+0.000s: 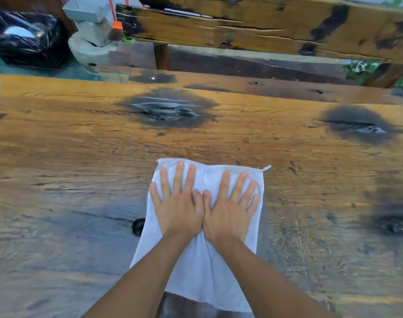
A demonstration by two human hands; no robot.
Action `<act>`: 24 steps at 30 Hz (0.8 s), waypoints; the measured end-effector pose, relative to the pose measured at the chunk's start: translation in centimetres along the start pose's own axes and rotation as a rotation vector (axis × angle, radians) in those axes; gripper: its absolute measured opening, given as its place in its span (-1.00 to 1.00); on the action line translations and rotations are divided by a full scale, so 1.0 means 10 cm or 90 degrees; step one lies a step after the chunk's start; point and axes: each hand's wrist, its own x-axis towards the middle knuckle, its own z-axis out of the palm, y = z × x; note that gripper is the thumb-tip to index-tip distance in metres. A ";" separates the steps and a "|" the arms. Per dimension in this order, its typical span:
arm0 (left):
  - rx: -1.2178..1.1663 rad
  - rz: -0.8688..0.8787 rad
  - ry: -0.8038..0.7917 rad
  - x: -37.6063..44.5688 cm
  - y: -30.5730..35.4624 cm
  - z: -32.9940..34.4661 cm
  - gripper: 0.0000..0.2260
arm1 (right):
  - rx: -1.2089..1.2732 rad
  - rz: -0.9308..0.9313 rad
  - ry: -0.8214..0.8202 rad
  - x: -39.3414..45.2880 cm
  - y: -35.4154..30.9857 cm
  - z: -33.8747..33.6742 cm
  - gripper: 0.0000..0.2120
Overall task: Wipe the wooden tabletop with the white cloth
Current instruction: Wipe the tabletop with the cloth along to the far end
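Note:
A white cloth lies spread flat on the wooden tabletop, near its front middle. My left hand and my right hand press flat on the cloth's far half, side by side, thumbs touching, fingers straight and spread. The cloth's near end hangs toward the table's front edge between my forearms. The tabletop is rough brown wood with dark burnt-looking knots and cracks.
A second dark knot marks the right side and a small hole lies left of the cloth. Beyond the far edge stand a wooden bench back, a black rubbish bag and stone blocks.

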 end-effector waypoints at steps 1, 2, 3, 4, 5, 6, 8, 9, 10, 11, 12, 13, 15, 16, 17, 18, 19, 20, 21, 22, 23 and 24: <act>0.000 0.000 0.005 0.18 0.04 0.00 -0.46 | -0.004 -0.004 0.001 0.18 -0.04 -0.01 -0.31; 0.004 -0.003 0.009 0.36 0.08 0.01 -0.46 | -0.008 -0.006 0.002 0.38 -0.08 -0.01 -0.31; 0.007 -0.005 0.014 0.54 0.12 0.02 -0.46 | -0.009 -0.009 0.004 0.56 -0.13 -0.02 -0.31; 0.007 -0.007 0.017 0.74 0.17 0.02 -0.46 | -0.007 -0.012 0.004 0.76 -0.17 -0.03 -0.31; 0.006 -0.010 0.021 0.93 0.22 0.02 -0.45 | -0.004 -0.015 0.006 0.95 -0.21 -0.04 -0.31; 0.005 -0.010 0.027 1.10 0.26 0.02 -0.45 | -0.002 -0.020 0.010 1.14 -0.25 -0.06 -0.32; 0.007 -0.015 0.038 1.46 0.36 0.02 -0.44 | 0.002 -0.023 0.016 1.51 -0.33 -0.10 -0.33; 0.009 -0.019 0.042 1.66 0.42 0.03 -0.44 | 0.004 -0.025 0.017 1.71 -0.37 -0.11 -0.33; 0.012 -0.024 0.046 1.82 0.46 0.03 -0.44 | 0.004 -0.025 0.018 1.87 -0.41 -0.13 -0.34; 0.013 -0.027 0.048 1.98 0.51 0.02 -0.44 | 0.003 -0.025 0.018 2.03 -0.45 -0.16 -0.34; 0.012 -0.029 0.048 2.13 0.56 0.01 -0.44 | 0.003 -0.025 0.017 2.18 -0.49 -0.19 -0.34; 0.008 -0.029 0.047 2.29 0.61 0.01 -0.44 | 0.004 -0.023 0.015 2.33 -0.53 -0.22 -0.35; -0.001 -0.021 0.048 2.59 0.69 0.00 -0.45 | 0.009 -0.016 0.009 2.61 -0.60 -0.26 -0.36; 0.001 -0.017 0.052 2.73 0.73 -0.01 -0.45 | 0.013 -0.013 0.011 2.74 -0.63 -0.28 -0.36; 0.007 -0.015 0.054 2.86 0.77 0.00 -0.46 | 0.018 -0.010 0.013 2.86 -0.65 -0.28 -0.37; 0.017 -0.016 0.056 2.97 0.79 -0.01 -0.46 | 0.025 -0.007 0.016 2.95 -0.68 -0.31 -0.38; 0.028 -0.022 0.058 3.06 0.80 -0.01 -0.46 | 0.031 -0.008 0.018 3.02 -0.71 -0.32 -0.39; 0.039 -0.030 0.061 3.13 0.82 -0.01 -0.46 | 0.032 -0.010 0.022 3.10 -0.73 -0.32 -0.39; 0.046 -0.037 0.065 3.18 0.84 0.00 -0.46 | 0.029 -0.013 0.025 3.15 -0.74 -0.32 -0.40; 0.046 -0.042 0.067 3.21 0.85 0.00 -0.47 | 0.027 -0.015 0.025 3.20 -0.75 -0.33 -0.40; 0.038 -0.048 0.072 3.23 0.85 0.00 -0.47 | 0.026 -0.017 0.024 3.22 -0.75 -0.33 -0.40; 0.030 -0.050 0.076 3.23 0.85 0.00 -0.48 | 0.027 -0.019 0.021 3.24 -0.76 -0.34 -0.39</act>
